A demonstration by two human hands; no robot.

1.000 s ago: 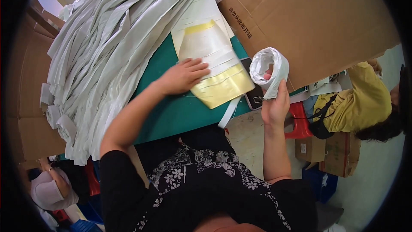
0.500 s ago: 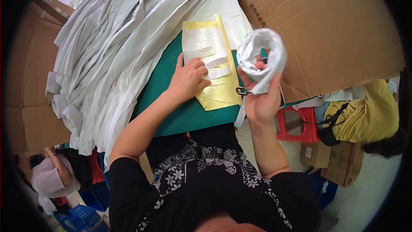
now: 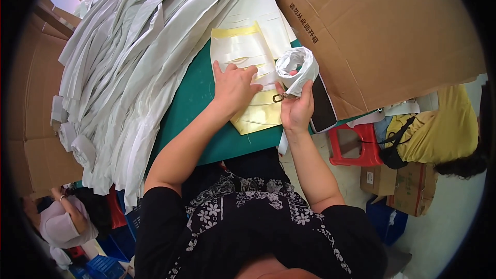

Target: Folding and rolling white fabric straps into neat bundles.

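A rolled white fabric strip (image 3: 305, 64) rests in my right hand (image 3: 297, 113), whose fingers curl round its lower edge and reach into the middle. A small metal clasp (image 3: 279, 97) hangs at the roll's lower left. My left hand (image 3: 232, 90) lies over a yellow backing sheet (image 3: 256, 116) that carries white sticker strips (image 3: 243, 46). Its fingers are spread, with thumb and forefinger apart beside one white sticker strip (image 3: 267, 78) near the sheet's right edge. The fingertips partly cover the stickers under them.
Long white fabric strips (image 3: 139, 46) heap over the green table (image 3: 181, 129) on the left, with several rolled ones (image 3: 82, 150) at its edge. A dark-screened phone (image 3: 323, 106) lies beside a large cardboard box (image 3: 382, 36). Other people sit beyond both sides, near a red stool (image 3: 356, 144).
My right hand has moved left and slightly away from me with the roll, uncovering the phone. My left hand has shifted right over the stickers.
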